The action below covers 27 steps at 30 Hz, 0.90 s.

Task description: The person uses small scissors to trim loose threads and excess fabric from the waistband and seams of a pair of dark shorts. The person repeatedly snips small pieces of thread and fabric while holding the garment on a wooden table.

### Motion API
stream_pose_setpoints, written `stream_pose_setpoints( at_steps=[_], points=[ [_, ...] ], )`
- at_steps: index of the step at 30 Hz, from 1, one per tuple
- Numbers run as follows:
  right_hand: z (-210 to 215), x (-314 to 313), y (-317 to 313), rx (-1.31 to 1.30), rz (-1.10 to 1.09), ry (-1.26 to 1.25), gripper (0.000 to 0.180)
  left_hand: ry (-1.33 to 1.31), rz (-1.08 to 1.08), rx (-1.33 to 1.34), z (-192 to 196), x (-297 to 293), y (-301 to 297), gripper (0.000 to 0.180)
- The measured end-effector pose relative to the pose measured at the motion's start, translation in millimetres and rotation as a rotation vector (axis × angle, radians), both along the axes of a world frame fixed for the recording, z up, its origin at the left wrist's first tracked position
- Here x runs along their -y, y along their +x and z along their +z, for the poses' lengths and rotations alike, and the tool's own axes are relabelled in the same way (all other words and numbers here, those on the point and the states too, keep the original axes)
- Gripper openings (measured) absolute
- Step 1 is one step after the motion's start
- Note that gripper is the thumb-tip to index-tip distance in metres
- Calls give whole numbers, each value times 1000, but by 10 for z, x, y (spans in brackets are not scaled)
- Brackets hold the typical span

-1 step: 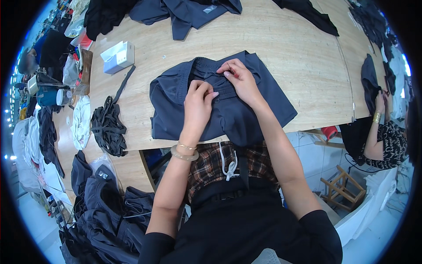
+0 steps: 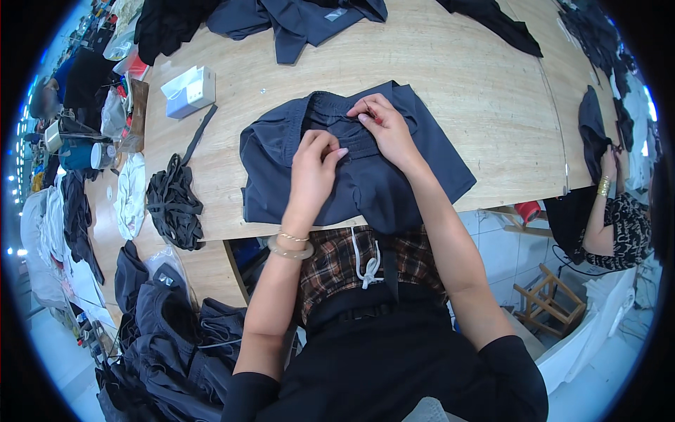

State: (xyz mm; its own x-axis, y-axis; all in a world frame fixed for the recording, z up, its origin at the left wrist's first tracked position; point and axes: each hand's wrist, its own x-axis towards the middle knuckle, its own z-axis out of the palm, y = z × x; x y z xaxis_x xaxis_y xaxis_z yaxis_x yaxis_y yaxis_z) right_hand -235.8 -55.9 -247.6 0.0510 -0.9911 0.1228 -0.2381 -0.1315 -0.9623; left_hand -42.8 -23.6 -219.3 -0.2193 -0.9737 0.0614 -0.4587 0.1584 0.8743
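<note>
A dark blue-grey garment (image 2: 439,165) with a gathered elastic waistband (image 2: 329,103), like shorts or trousers, lies spread before me on the table. At the near edge of the waistband opening, my left hand (image 2: 316,163) is closed in a pinch on the waistband, its thumb toward the right. Just right of and beyond it, my right hand (image 2: 387,130) reaches over the opening with thumb and forefinger pinched together. Something thin and dark shows at those right fingertips, too small to name.
Left of the garment are a heap of dark fabric strips (image 2: 173,204) and a tissue box (image 2: 191,93). More dark garments (image 2: 158,330) are piled at lower left, others (image 2: 295,24) at the far edge. A co-worker's arm (image 2: 600,218) handles dark cloth at right, above a wooden stool (image 2: 550,299).
My left wrist has shifted very slightly left and down, its fingers still on the waistband. The right hand and garment look the same.
</note>
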Motion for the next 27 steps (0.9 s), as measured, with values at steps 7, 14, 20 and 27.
stream_pose_setpoints(
  at_steps=[7, 14, 20, 27],
  points=[
    [126, -29, -10, -37, 8, 56, 16, -83, 505, -333, 379, -35, 393, 17],
    [62, 4, -13, 237, -19, -16, 15, -207, 92, 300, 127, -68, -271, 27],
    [678, -234, -179, 395, -21, 199, 18, -177, 83, 175, -94, -12, -135, 9],
    [726, -454, -188, -143, -144, 209, 37, -260, -48, 335, -8, 75, -8, 7]
  ],
)
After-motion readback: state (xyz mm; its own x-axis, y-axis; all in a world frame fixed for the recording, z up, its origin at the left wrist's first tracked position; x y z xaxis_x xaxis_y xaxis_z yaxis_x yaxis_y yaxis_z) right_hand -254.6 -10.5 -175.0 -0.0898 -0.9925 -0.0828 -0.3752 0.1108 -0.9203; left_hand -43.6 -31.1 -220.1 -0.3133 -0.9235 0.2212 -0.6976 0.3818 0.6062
